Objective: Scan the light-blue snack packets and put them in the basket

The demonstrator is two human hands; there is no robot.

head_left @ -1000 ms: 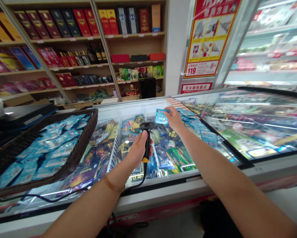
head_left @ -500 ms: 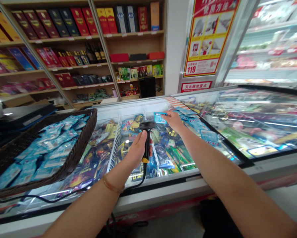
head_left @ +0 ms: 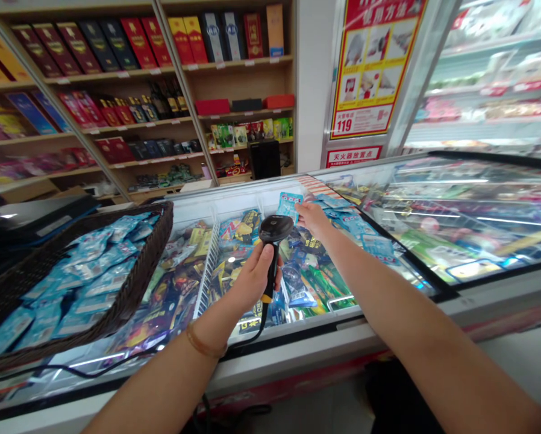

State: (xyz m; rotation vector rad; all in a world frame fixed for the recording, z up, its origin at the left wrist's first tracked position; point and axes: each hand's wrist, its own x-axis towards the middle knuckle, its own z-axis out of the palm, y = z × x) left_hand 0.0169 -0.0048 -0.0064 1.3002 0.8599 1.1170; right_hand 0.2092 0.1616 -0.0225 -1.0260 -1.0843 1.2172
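My left hand (head_left: 258,274) is wrapped round the handle of a black barcode scanner (head_left: 276,226), its head raised over the freezer. A black cable runs from the handle's yellow-banded base. Just beyond the scanner head, my right hand (head_left: 314,217) pinches a small light-blue packet (head_left: 289,205) by its right edge. More blue packets (head_left: 361,226) lie in a row to the right of that hand. On the left, a dark woven basket (head_left: 159,253) holds many similar blue packets (head_left: 94,256).
Below my hands the chest freezer (head_left: 343,328) has several wrapped ice creams behind white wire dividers (head_left: 209,262). The scanner's cable (head_left: 94,369) trails left across its glass. Shelves of boxes (head_left: 137,45) stand behind, with a red and yellow poster (head_left: 372,69) on the wall.
The blue packet has been tilted more upright and its face shows more. The scanner head has tipped, showing its top. The whole view has shifted slightly.
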